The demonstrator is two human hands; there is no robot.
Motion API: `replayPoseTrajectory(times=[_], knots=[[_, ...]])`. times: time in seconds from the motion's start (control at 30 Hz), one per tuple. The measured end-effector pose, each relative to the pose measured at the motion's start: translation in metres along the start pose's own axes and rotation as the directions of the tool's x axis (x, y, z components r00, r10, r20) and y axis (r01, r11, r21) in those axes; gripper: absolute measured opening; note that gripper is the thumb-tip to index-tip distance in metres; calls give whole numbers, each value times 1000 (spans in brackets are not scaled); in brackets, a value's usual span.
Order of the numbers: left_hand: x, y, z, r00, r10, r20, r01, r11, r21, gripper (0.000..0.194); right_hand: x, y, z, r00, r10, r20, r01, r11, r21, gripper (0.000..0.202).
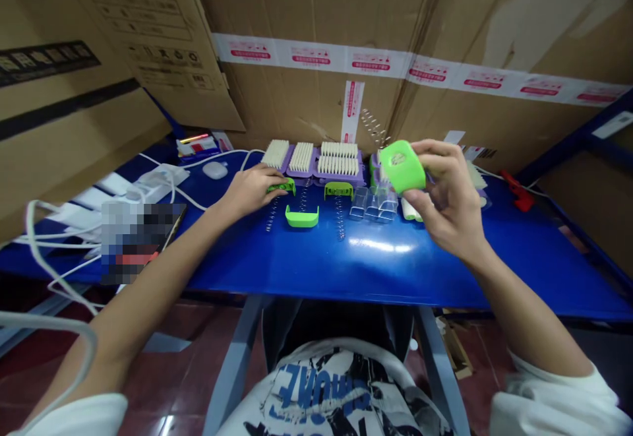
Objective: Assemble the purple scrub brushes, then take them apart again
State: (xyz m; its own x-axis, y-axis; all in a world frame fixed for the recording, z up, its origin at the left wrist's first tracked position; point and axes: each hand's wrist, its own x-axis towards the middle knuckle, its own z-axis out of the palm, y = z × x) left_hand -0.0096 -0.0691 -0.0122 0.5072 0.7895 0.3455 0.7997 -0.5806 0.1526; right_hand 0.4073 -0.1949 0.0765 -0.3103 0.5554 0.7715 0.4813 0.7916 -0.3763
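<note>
My right hand [452, 202] is raised above the table, its fingers and thumb pinching a rounded bright green plastic housing [404, 169]. A metal coil spring [373, 126] shows above and to the left of that housing; whether the two touch I cannot tell. On the left, my left hand [250, 192] has its fingers closed over a small green plastic part [284, 186] at table level. Close by lie a green curved cover [302, 218] and another green part [339, 190]. Long coil springs [340, 219] extend toward me on the blue surface.
Purple holders [316, 171] with rows of cream-coloured pieces stand along the cardboard wall [297, 99]. Clear plastic parts [374, 205] sit right of centre. White cables and a power strip [158, 179] crowd the left; a red object [517, 192] lies at right.
</note>
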Motion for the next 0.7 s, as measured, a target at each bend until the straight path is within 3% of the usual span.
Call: replayPoseTrajectory(times=[0.1,0.2,0.4,0.57,0.63,0.7], knots=[[4,7,1,1000,3,7,-3,1000,0,27,3,8,20,996,87,8,-87,992,86,36],[5,7,2,1000,9,-14,-9,1000,-22,28,-7,5,42,988,44,146,-44,999,-5,28],[0,2,8,999,19,-30,-21,997,-68,30,-26,-2,99,856,65,513,32,983,-178,29],[-6,7,7,990,24,-141,-42,992,-123,36,-31,3,128,819,81,568,122,943,-310,31],[-9,17,3,977,66,-202,-105,977,-187,36,-33,4,131,816,90,572,136,931,-339,33],[-12,29,0,973,129,-189,-181,940,-290,32,-33,3,133,811,102,576,147,918,-369,33]])
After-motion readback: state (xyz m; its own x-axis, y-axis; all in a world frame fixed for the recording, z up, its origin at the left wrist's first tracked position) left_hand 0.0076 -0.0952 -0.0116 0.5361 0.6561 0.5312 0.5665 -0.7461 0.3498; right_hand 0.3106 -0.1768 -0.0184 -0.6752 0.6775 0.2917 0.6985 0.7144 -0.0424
